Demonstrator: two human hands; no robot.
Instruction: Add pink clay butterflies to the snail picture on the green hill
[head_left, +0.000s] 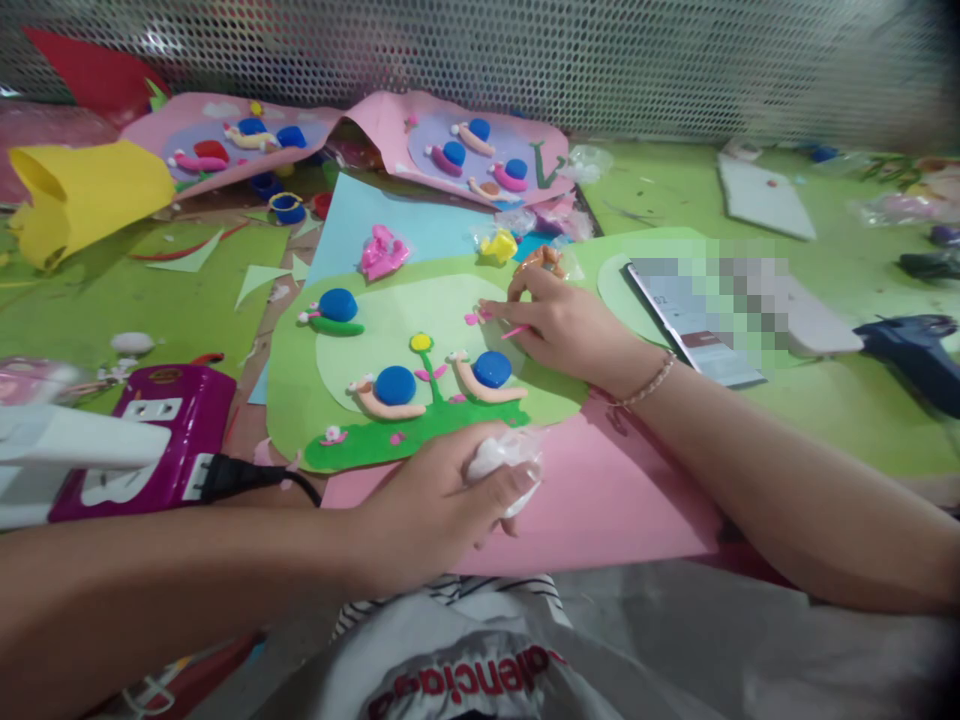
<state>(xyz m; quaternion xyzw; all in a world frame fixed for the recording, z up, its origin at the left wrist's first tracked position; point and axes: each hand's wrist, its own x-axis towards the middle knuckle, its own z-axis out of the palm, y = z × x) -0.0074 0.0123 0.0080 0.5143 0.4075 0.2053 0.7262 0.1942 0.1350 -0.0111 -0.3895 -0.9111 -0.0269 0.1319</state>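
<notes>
My left hand [442, 490] is closed around a lump of white modelling clay [504, 465] wrapped in clear plastic. My right hand [559, 318] rests over the right part of a green paper scene [289, 400], its index fingertip at small pink clay bits [472, 318]. From beneath its curled fingers sticks out a thin pink stick [516, 331]; the grip is partly hidden. On the scene are clay snails with blue shells [395, 388], a yellow-headed flower [421, 343] and a dark green clay strip [352, 450]. Pink paper [600, 500] lies underneath.
Clay lumps in pink [384, 252] and yellow [498, 246] lie behind the scene. Pink snail pictures [375, 125] lean at the back. A purple power strip [214, 400] is on the left; a phone [690, 330] and a dark blue glue gun [915, 350] are on the right.
</notes>
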